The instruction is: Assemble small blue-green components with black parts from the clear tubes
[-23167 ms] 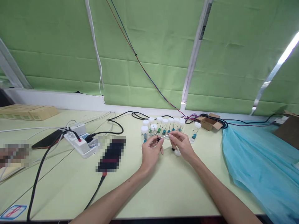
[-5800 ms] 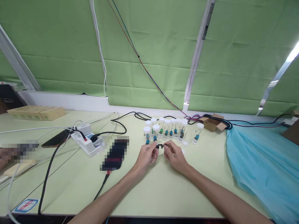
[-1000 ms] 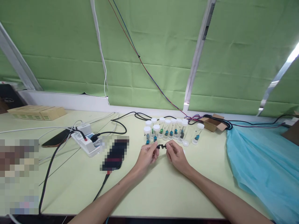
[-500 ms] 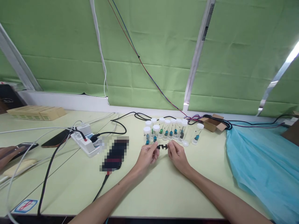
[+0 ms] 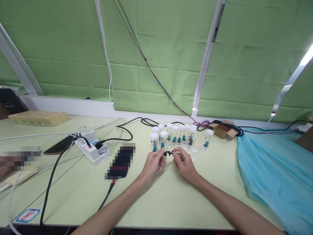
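Observation:
Between my hands is a small black part [image 5: 168, 153] with two projecting lugs, too small to name exactly. My left hand [image 5: 154, 164] pinches its left end between thumb and forefinger; a thin pale strand or wire crosses that hand. At the part's right end, the closed fingertips of my right hand [image 5: 183, 162] grip it. Just beyond my hands stand several clear vials [image 5: 193, 135] with white caps, holding blue, green or dark small pieces with thin stems. One vial [image 5: 206, 141] stands apart on the right. A white cap [image 5: 194, 151] lies near the vials.
A phone [image 5: 121, 161], partly blurred out, lies left of my forearm beside a white power strip [image 5: 90, 150] with cables. Blue sheeting [image 5: 264, 163] covers the right side. A small cardboard box [image 5: 223, 130] sits at the back. Another person's hand [image 5: 6, 166] is at far left.
My right hand has shifted slightly left, and its fingers have changed position at the black part's end. My left hand has hardly moved.

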Tool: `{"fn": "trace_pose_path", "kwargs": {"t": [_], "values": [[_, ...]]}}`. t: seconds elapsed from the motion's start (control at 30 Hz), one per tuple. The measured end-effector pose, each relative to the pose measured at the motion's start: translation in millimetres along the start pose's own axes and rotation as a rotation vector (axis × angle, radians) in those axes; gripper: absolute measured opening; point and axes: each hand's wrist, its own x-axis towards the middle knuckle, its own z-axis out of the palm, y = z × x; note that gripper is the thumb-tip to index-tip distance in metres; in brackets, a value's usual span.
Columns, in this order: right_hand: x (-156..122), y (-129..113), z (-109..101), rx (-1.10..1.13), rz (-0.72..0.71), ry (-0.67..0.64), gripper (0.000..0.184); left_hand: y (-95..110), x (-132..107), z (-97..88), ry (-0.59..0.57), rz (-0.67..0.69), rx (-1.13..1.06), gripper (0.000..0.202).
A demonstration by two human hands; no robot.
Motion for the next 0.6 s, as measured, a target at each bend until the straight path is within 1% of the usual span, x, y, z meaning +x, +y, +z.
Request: {"fn": "trace_pose_path", "kwargs": {"t": [0.27,0.43,0.53,0.6], "values": [[1.1,5.7,-0.7,-0.014,0.027,0.024,0.038,-3.0,-0.2,-1.6,-0.050,0.017,0.109,0.055],[1.3,9.6,-0.2,-0.055,0.058,0.060,0.050,-4.3,-0.3,-1.6,-0.085,0.027,0.125,0.054],[1.3,8.7,-0.3,-0.072,0.056,0.088,0.052,-2.8,-0.6,-0.7,-0.069,0.014,0.109,0.054],[1.1,6.0,-0.7,-0.064,0.034,0.104,0.048,-1.4,-0.3,-0.3,-0.039,0.010,0.079,0.054]]}}
